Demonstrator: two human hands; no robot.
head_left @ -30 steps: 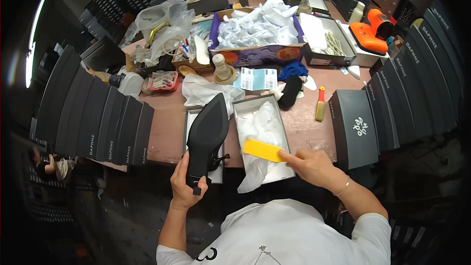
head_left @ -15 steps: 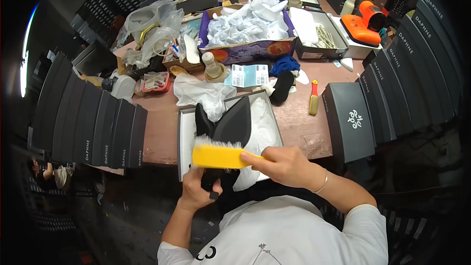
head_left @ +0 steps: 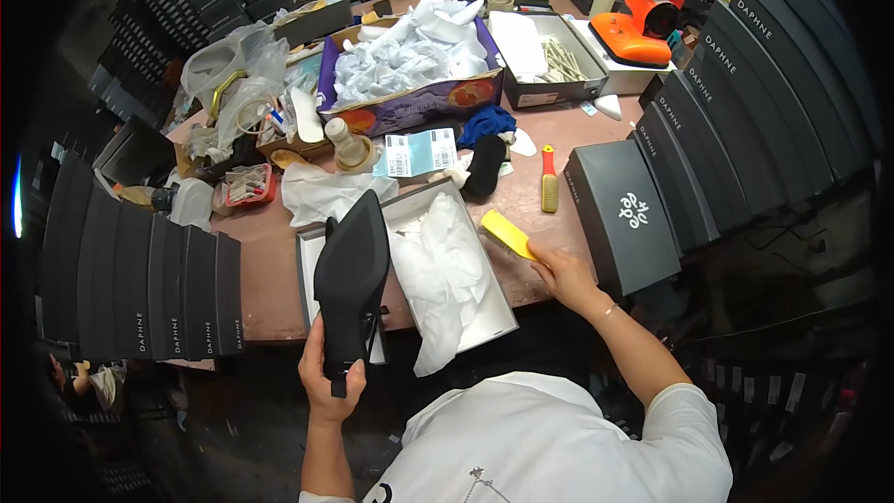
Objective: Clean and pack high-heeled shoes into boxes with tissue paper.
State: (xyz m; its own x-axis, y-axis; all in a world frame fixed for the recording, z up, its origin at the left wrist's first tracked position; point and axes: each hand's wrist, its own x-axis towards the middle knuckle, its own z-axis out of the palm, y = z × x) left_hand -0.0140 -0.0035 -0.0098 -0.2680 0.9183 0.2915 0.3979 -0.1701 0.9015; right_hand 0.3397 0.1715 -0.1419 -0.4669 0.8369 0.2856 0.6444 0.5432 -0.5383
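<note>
My left hand grips a black pointed shoe at its heel end, toe pointing away from me. A dark edge shows behind it; whether that is a second shoe I cannot tell. Beneath the shoe lies an open white-lined shoe box, its right part filled with crumpled white tissue paper. To the right of the box, my right hand is closed on the handle of a yellow brush, held low over the table. Its bristles are hidden from view.
Stacked dark shoe boxes stand at left and right. A small red-handled brush lies near the right stack. Farther back are a purple carton of tissue, a glass bottle and an orange device. Another person stands at the far side.
My right hand has moved the yellow brush off the shoe, rightward to the table beside the box. The shoe has been turned and raised in my left hand. The whole view has shifted.
</note>
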